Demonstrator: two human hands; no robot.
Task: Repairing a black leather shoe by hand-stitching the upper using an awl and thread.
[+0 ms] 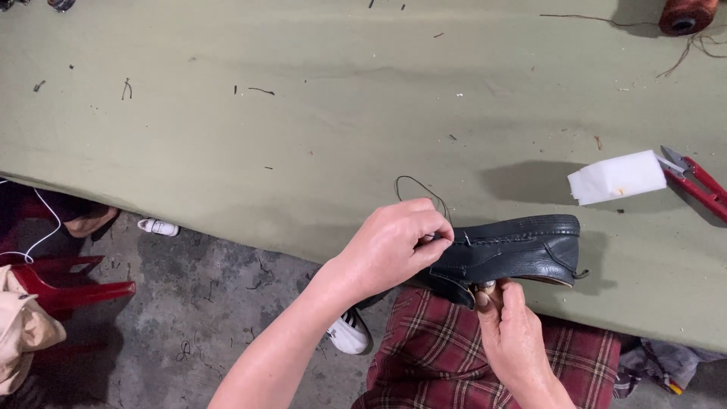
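The person holds a black leather shoe [515, 254] at the near edge of the olive-green table [303, 136], on its side, toe toward 3 o'clock. The left hand [397, 242] pinches closed on a dark thread [416, 182] that loops up toward 12 o'clock. The right hand [515, 333] grips the shoe from below, at 6 o'clock. A white foam block [617, 176] and red snips [700, 182] lie at 2 o'clock.

Even, soft light; sharp focus; edges bowed.

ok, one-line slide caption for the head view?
Left hand and right hand hold a black shoe at the table edge.
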